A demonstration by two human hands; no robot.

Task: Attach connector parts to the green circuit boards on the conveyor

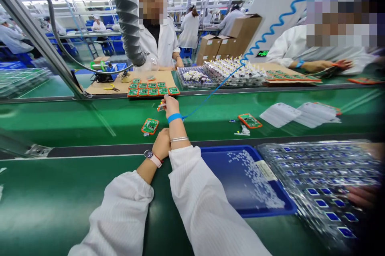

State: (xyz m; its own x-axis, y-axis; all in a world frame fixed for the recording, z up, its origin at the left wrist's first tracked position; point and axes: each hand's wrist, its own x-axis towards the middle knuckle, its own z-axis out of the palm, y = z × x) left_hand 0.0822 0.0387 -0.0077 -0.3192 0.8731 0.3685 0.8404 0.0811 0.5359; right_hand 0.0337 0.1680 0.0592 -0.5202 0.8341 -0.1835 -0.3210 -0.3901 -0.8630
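Stretched out over the green conveyor belt, my right hand is closed in a pinch on a small white part with yellow and orange bits. A blue wrist strap circles that wrist. My left hand is behind it, against the right forearm; its fingers are mostly hidden. Left of my hands, a green circuit board in an orange frame lies on the belt with a tiny piece beside its lower edge. Beyond the belt, several similar framed boards sit in rows on cardboard.
A blue tray of small translucent bits is right of my forearm, beside stacked clear trays. Another framed board and white plates lie on the belt. A coiled blue cord runs to my wrist. Co-workers sit opposite.
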